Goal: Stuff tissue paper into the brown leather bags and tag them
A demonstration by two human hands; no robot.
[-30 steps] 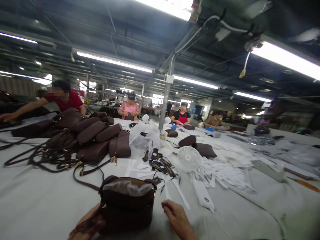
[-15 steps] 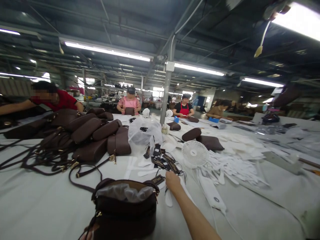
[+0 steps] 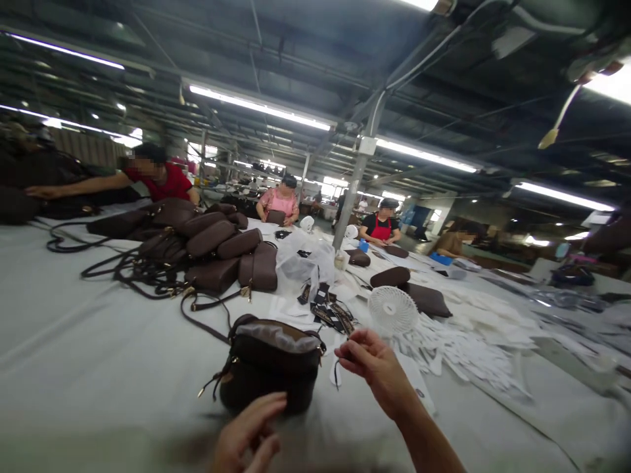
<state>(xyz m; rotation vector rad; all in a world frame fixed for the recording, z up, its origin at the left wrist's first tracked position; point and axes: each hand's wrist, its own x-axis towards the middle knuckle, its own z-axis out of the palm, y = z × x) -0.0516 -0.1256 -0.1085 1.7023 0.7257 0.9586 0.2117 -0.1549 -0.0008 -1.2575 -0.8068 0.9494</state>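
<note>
A dark brown bag (image 3: 271, 374) stands on the white table in front of me, its top unzipped and clear plastic stuffing (image 3: 280, 337) inside. My left hand (image 3: 251, 433) is at the bag's near side with its fingers apart, holding nothing. To the right of the bag, my right hand (image 3: 372, 368) pinches a thin black cord (image 3: 336, 373) that hangs from the fingertips. Black tags with gold lettering (image 3: 332, 314) lie in a loose pile just beyond that hand. A strap (image 3: 207, 325) curves over the table to the bag's left.
Several finished brown bags (image 3: 211, 238) are heaped at the back left. A white fan (image 3: 393, 309) stands right of the tags, near white cut strips (image 3: 468, 351). A metal post (image 3: 352, 197) rises beyond. Across the table several people work; one in red (image 3: 170, 182) reaches left.
My view has swung left and tilted. My right hand has come back from the tags with a cord between its fingers. My left hand has come into clear view, off the bag's side.
</note>
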